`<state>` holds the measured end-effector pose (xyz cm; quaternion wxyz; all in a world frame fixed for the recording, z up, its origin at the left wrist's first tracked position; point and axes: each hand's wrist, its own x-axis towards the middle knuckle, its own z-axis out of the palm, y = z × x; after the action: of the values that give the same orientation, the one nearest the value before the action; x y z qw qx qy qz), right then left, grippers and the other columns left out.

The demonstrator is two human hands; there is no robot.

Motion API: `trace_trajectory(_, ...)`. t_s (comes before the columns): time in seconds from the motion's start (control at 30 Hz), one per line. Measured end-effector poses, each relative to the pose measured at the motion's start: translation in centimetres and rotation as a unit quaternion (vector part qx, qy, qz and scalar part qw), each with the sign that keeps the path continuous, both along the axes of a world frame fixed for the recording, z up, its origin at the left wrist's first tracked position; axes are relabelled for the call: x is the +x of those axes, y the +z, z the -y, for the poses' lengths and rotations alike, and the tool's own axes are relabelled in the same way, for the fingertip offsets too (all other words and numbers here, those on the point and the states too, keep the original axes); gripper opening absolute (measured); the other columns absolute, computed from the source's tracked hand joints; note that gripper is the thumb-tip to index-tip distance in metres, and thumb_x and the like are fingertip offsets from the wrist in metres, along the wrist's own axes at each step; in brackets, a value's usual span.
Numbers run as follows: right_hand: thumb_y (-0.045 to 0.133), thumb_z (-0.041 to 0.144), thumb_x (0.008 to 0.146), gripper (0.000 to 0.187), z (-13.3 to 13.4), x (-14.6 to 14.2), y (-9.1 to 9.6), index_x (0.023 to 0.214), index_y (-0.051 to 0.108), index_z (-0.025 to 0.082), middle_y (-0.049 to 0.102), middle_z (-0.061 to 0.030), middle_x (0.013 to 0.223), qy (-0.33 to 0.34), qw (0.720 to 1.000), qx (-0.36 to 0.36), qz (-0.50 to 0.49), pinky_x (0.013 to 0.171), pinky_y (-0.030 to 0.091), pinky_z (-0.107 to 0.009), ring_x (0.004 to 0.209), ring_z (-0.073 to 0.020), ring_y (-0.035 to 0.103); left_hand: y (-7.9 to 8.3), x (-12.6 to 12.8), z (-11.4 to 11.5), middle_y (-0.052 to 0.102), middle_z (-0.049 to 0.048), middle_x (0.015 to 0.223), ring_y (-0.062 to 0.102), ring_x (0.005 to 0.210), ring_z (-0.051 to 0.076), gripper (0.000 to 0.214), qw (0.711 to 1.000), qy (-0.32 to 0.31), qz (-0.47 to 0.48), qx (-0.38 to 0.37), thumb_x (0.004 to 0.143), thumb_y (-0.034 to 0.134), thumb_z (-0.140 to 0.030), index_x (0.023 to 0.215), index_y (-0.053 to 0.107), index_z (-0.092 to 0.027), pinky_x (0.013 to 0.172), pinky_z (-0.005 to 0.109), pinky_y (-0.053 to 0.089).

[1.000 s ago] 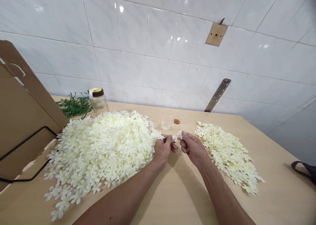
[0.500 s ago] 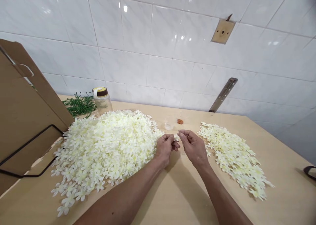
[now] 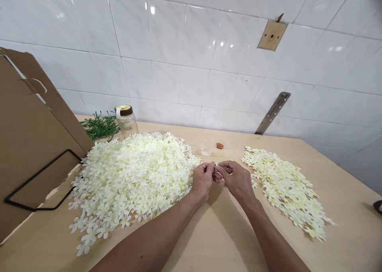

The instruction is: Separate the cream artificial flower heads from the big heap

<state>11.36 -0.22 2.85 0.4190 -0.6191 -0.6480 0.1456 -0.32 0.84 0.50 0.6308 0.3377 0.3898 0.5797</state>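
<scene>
My left hand (image 3: pixel 204 180) and my right hand (image 3: pixel 238 181) meet fingertip to fingertip above the table, both closed in a pinch. Between them is a small white artificial flower (image 3: pixel 215 167), mostly covered by the fingers. Close by on the left, a large heap of loose cream-white artificial flowers (image 3: pixel 137 176) reaches almost to my left hand. To the right of my right hand lies a smaller, flatter spread of the same flowers (image 3: pixel 286 188). A small brown-orange piece (image 3: pixel 220 145) and a clear, see-through item (image 3: pixel 205 150) lie just beyond my fingers.
A clear bottle (image 3: pixel 127 125) with a brown and yellow lid stands behind the heap, beside green plastic stems (image 3: pixel 100 127). At left are a cardboard box (image 3: pixel 32 120) and a black wire frame (image 3: pixel 38 208). A metal bracket (image 3: pixel 272 113) leans against the tiled wall (image 3: pixel 167 81).
My right hand has come in against my left fingertips, closing the small gap between them. The white flower, plainer to see before, is now mostly hidden. The view has shifted slightly.
</scene>
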Motion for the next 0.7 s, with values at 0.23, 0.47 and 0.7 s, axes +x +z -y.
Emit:
trace_trajectory(0.23,0.065,0.051,0.082,0.031,-0.3,0.5,-0.6,0.085,0.078,0.024,0.075,-0.0051,0.087,-0.02,0.999,-0.036,-0.009,0.061,0.056,-0.03,0.073,-0.0208,0.069,-0.4,-0.1,0.0,0.062,0.0028,0.053,0.053,0.045,0.01,0.028,1.0,-0.02,0.011,0.005,0.081,0.066,-0.04,0.074,0.062,-0.013,0.05,0.022,0.044)
trace_trajectory(0.47,0.066,0.053,0.08,0.034,0.1,0.6,0.2,0.081,0.077,0.021,0.076,-0.0056,0.08,-0.029,0.997,-0.054,-0.042,0.055,0.052,-0.027,0.064,-0.0197,0.067,-0.2,-0.3,0.0,0.064,0.004,0.058,0.056,0.048,0.01,0.025,0.999,-0.038,0.012,0.001,0.077,0.07,-0.036,0.077,0.064,-0.011,0.049,0.022,0.045)
trace_trajectory(0.7,0.054,0.05,0.086,0.036,0.4,0.3,1.0,0.073,0.07,0.02,0.067,-0.0021,0.058,0.004,0.993,-0.111,-0.046,0.055,0.051,-0.026,0.051,-0.0183,0.065,-0.6,-0.1,-0.1,0.061,0.0022,0.054,0.054,0.044,0.01,0.028,0.999,-0.049,-0.008,0.022,0.079,0.066,-0.039,0.07,0.06,-0.014,0.047,0.023,0.044)
